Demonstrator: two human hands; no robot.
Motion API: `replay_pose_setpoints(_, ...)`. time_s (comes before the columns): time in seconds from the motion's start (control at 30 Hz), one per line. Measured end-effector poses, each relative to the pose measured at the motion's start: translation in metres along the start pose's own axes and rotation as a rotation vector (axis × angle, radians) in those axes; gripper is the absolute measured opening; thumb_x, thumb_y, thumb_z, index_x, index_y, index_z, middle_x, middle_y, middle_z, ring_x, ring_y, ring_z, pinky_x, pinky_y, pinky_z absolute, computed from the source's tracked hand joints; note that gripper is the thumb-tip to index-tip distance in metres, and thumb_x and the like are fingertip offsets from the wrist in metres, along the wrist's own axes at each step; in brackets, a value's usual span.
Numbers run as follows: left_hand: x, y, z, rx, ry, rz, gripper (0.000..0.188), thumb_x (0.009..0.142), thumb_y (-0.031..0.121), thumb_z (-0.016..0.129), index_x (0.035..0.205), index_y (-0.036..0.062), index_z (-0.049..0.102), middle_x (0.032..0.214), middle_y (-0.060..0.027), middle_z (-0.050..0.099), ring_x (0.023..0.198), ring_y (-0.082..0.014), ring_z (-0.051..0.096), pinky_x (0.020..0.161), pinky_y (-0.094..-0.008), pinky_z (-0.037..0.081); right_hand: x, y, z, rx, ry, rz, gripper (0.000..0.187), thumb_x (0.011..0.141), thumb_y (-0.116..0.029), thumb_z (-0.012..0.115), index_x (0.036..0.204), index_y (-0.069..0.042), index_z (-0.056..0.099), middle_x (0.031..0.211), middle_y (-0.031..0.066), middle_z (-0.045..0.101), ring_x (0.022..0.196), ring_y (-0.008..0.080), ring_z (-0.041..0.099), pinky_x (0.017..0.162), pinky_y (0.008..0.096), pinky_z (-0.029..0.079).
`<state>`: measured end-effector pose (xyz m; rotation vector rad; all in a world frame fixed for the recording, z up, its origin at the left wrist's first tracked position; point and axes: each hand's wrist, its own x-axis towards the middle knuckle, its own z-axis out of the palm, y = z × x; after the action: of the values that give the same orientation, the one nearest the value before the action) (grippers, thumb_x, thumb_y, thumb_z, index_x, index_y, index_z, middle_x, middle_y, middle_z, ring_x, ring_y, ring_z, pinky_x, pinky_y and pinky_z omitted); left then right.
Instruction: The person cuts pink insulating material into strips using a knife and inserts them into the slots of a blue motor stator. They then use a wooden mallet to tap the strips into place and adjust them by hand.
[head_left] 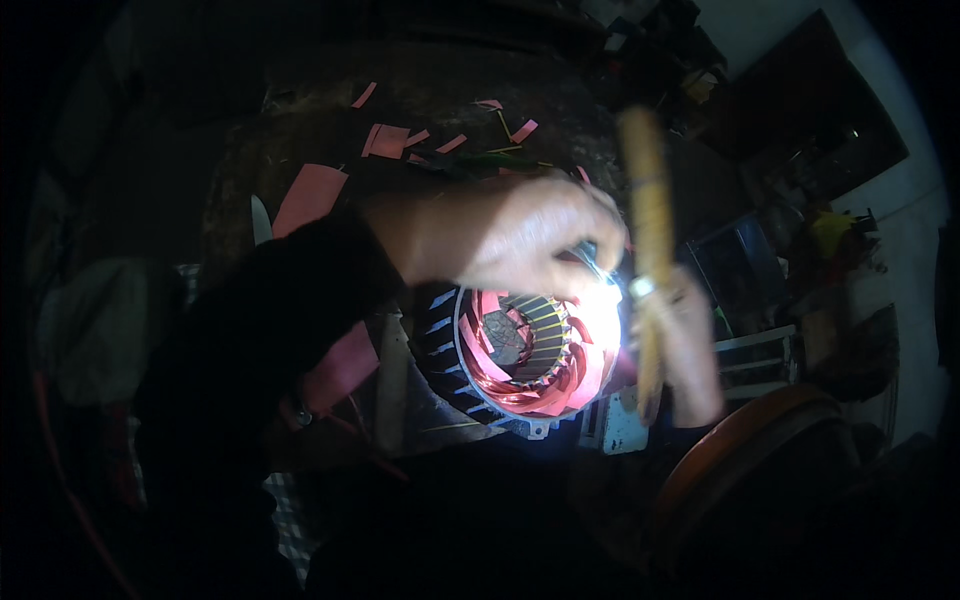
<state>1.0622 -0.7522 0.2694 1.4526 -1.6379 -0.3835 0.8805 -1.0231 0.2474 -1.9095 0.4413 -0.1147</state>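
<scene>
In the middle stands a motor stator (540, 430), a round finned metal housing with copper-red windings (545, 395) and pink insulating paper around its slotted bore. My left hand (500, 230) reaches across its far rim, fingers closed on a slim metal tool (597, 262). Glare hides the tool's lower end and that side of the windings. To the right of the stator, my right hand (690, 350) is wrapped round a long wooden stick (650, 210), held roughly upright and smeared by motion.
Pink paper pieces (388, 141) and a larger pink sheet (310, 195) lie on the dark table, beside a pale blade (261, 220). Dark-handled pliers (470, 160) lie beyond my left hand. An orange round rim (740, 430) and a white slatted rack (755, 360) stand at the right.
</scene>
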Motion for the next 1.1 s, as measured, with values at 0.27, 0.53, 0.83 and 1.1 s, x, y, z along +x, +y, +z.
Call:
replay_pose_setpoints(0.27, -0.004, -0.015, -0.008, -0.073, 0.003, -0.189, 0.051, 0.113, 0.036, 0.068, 0.146, -0.0031, 0.07, 0.133, -0.0247, 0.08, 0.129, -0.0343, 0.075, 0.112, -0.0431, 0.058, -0.001, 0.051, 0.058, -0.396, 0.311, -0.444, 0.053, 0.114, -0.027, 0.069, 0.156, 0.005, 0.062, 0.156, 0.0258, 0.06, 0.145, 0.0352, 0.062, 0.125, 0.0462, 0.047)
replay_pose_setpoints(0.53, -0.002, -0.006, 0.002, -0.197, 0.016, -0.308, 0.043, 0.113, 0.032, 0.072, 0.144, 0.0023, 0.069, 0.141, -0.0185, 0.076, 0.132, -0.0286, 0.073, 0.115, -0.043, 0.056, -0.051, 0.004, 0.127, 0.757, 0.104, -0.398, 0.088, 0.123, -0.066, 0.025, 0.175, 0.004, 0.036, 0.179, 0.0231, 0.044, 0.166, 0.0335, 0.043, 0.138, 0.0497, 0.03)
replay_pose_setpoints(0.83, -0.032, 0.065, 0.067, -0.014, 0.73, -0.662, 0.054, 0.116, 0.033, 0.066, 0.154, -0.0038, 0.057, 0.142, -0.0247, 0.073, 0.131, -0.031, 0.073, 0.115, -0.0427, 0.055, 0.079, -0.032, 0.084, 0.613, -0.193, -0.362, 0.066, 0.12, -0.055, 0.056, 0.134, 0.006, 0.075, 0.129, 0.0221, 0.081, 0.116, 0.0275, 0.08, 0.108, 0.0419, 0.062)
replay_pose_setpoints(1.1, -0.023, 0.05, 0.018, -0.018, 0.504, -0.435, 0.013, 0.11, 0.01, 0.074, 0.115, -0.0013, 0.078, 0.122, -0.0136, 0.08, 0.118, -0.0205, 0.076, 0.103, -0.0354, 0.06, 0.045, -0.055, 0.039, -0.206, -0.187, -0.902, 0.018, 0.1, -0.011, 0.083, 0.115, -0.001, 0.084, 0.117, 0.0125, 0.079, 0.106, 0.0251, 0.078, 0.095, 0.0386, 0.063)
